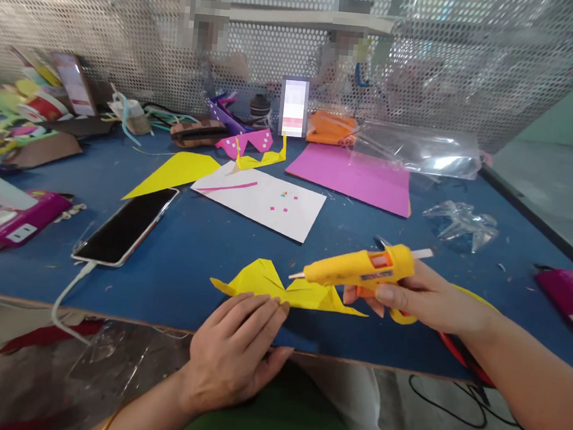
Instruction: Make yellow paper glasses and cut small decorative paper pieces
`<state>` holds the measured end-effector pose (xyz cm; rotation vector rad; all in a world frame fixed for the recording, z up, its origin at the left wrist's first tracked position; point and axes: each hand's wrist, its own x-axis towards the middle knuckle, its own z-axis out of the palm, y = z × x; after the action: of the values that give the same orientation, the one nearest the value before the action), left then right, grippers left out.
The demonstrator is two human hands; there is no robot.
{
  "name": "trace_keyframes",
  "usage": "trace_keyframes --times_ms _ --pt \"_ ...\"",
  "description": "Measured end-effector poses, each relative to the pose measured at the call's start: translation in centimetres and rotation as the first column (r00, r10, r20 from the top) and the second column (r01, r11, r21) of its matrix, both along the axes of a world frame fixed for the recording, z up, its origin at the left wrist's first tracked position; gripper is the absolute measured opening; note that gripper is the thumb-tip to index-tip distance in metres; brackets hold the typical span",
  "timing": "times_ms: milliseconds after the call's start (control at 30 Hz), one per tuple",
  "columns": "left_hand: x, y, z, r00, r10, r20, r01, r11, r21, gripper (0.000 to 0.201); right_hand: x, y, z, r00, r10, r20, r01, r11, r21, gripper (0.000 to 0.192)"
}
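Gluing underway: right hand [427, 299] gripping glue gun [362, 270], nozzle at folded yellow paper [280, 288]; left hand [235, 348] flat, pinning paper; no glue visible yet.

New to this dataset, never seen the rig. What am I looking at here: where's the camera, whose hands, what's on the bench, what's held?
There is no machine: one camera sits on a person's head, looking forward and down at their own two bare hands. The right hand grips a yellow glue gun, nozzle pointing left over a folded yellow paper piece. The left hand rests its fingertips on that paper's near edge, at the front of the blue table. Also on the table: a phone with a white cable, a white sheet, a pink sheet, another yellow sheet and clear plastic wrap. Behind a perforated screen, other people are at work.
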<state>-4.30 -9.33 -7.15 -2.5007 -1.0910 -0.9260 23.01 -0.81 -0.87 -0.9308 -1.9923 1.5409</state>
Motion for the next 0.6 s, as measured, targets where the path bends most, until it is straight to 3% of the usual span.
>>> trace_keyframes --times_ms 67,167,367,500,600 --pt "0.0 0.0 0.0 1.0 0.012 -0.001 -0.012 1.0 0.019 0.03 0.0 0.1 -0.1 0.999 0.011 -0.048 -0.01 1.0 0.019 0.045" --pt "0.1 0.0 0.0 1.0 0.031 -0.004 -0.031 0.999 0.045 0.029 0.0 0.3 -0.1 1.0 -0.003 0.011 0.003 1.0 0.009 0.041" --pt "0.0 0.0 -0.2 0.999 0.045 -0.006 -0.044 0.997 0.066 0.029 0.1 0.2 0.3 0.985 -0.173 -0.027 0.172 0.985 -0.026 0.053" --pt "0.0 0.1 -0.2 0.999 0.037 0.002 -0.037 0.996 0.082 0.028 0.9 -0.5 1.1 0.931 -0.365 0.005 0.363 0.924 -0.119 0.046" --pt "0.0 0.3 -0.1 1.0 0.027 0.011 -0.028 0.995 0.099 0.028 2.3 -1.0 2.3 0.85 -0.526 -0.029 0.518 0.844 -0.136 0.034"
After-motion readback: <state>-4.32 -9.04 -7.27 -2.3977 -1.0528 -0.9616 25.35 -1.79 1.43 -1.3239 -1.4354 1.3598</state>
